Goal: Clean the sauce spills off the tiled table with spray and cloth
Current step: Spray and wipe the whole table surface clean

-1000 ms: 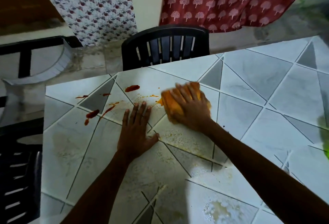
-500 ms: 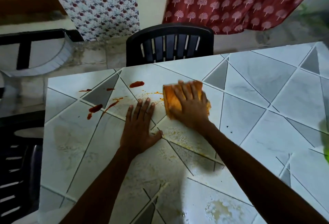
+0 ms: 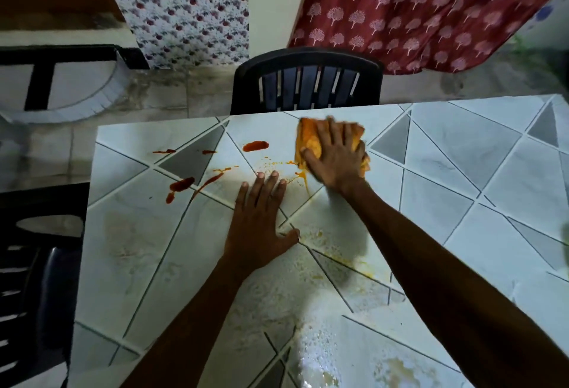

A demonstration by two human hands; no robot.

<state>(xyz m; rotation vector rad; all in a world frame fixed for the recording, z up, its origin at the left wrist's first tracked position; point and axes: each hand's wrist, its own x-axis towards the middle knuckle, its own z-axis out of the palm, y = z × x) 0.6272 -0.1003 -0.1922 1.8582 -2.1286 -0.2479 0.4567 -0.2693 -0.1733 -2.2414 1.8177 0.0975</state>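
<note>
Pressing flat with spread fingers, the right hand (image 3: 335,159) holds a crumpled orange cloth (image 3: 309,141) against the pale tiled table (image 3: 462,172) near its far edge. Left hand (image 3: 260,221) lies open, palm down, beside red sauce streaks (image 3: 255,146).

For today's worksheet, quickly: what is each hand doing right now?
Left hand: open, flat on the white tiled table.
Right hand: open, pressing the crumpled orange cloth.
</note>
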